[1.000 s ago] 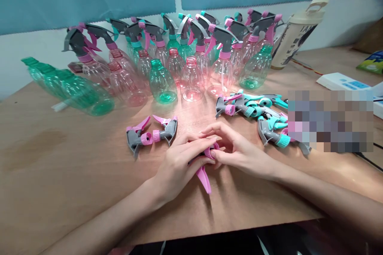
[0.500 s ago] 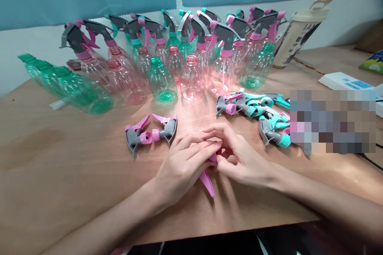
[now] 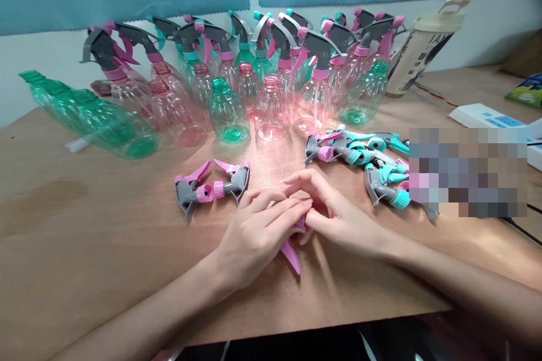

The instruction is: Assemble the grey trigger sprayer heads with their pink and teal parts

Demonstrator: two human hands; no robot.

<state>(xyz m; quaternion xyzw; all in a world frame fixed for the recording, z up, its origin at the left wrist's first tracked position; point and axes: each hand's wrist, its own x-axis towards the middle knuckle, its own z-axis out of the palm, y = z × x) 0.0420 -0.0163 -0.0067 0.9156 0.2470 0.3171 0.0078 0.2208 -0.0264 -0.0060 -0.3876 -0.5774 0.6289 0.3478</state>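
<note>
Under my left hand (image 3: 254,228), a pink and grey spray head (image 3: 291,255) is held just above or on the table; most of it is covered by the fingers, and its pink trigger sticks out toward me. My right hand (image 3: 334,214) closes in from the other side, thumb and fingers on the pink collar end. Left of the hands lie two pink and grey spray heads (image 3: 232,180), collars facing each other. To the right is a pile of turquoise, pink and grey spray heads (image 3: 383,186).
Along the back stand several spray bottles, some with heads, like this open clear-pink bottle (image 3: 272,115) and green bottle (image 3: 230,118). Green bottles (image 3: 114,124) lean together at left. A cream tumbler (image 3: 419,51) and a white power strip (image 3: 486,115) are at right, near a blurred patch.
The right thumb and fingers have shifted slightly around the pink collar. The left hand keeps its hold, and the view has moved a little.
</note>
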